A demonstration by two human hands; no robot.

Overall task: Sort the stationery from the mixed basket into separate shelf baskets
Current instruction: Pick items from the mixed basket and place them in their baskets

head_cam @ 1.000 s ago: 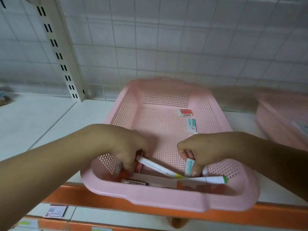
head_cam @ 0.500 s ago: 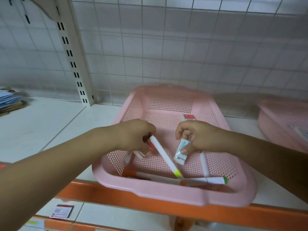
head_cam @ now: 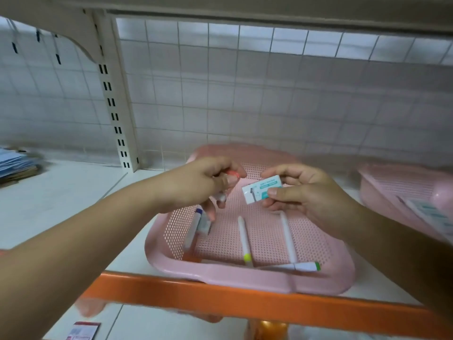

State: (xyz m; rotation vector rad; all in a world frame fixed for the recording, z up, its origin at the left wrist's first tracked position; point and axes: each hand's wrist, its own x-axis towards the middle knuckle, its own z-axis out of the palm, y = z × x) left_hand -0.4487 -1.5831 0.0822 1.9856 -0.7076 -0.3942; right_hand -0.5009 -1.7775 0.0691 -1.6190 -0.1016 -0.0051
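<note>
A pink perforated basket (head_cam: 326, 278) stands on the white shelf, at its front edge. My right hand (head_cam: 301, 195) pinches a white eraser with a teal label (head_cam: 261, 189) above the basket. My left hand (head_cam: 206, 182) grips a small item with a pink-red end (head_cam: 232, 173), mostly hidden by the fingers. On the basket floor lie white markers: a yellow-tipped one (head_cam: 245, 241), a green-capped one (head_cam: 301, 266), another white marker (head_cam: 286, 234), and a blue-capped marker (head_cam: 193, 229) at the left wall beside a small white eraser (head_cam: 204, 225).
A second pink basket (head_cam: 382, 192) with a white item in it stands to the right. An orange rail (head_cam: 220, 298) edges the shelf. A slotted white upright (head_cam: 115, 101) rises at the back left; blue papers (head_cam: 14, 163) lie far left. A lower shelf shows below.
Both hands have risen out of the basket, the right one turning the eraser flat. The marker the left hand held now lies on the basket floor. The camera tilted up.
</note>
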